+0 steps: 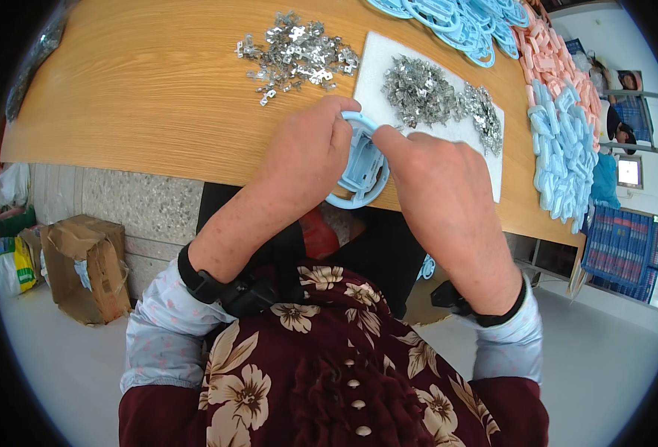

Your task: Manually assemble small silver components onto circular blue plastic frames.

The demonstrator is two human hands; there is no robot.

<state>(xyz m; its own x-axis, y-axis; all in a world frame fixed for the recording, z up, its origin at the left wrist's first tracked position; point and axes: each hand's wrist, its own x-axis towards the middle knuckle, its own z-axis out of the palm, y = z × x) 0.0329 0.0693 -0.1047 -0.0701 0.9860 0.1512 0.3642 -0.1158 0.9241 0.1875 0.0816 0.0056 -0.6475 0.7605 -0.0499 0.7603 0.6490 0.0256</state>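
A light-blue oval plastic frame with a moulded inner piece is held over the table's near edge. My left hand is closed round its left side, forefinger along the top of the rim. The thumb side of my right hand presses the frame's upper right rim. The fingers of that hand are curled in and mostly hidden, so any small part in them cannot be seen. Just beyond, a heap of small silvery metal clips and a smaller heap of metal pieces lie on a white board.
More metal clips are spread on the wooden table. At the far right are light-blue frames, pink plastic parts and light-blue parts. A cardboard box stands on the floor at left; blue crates are at right.
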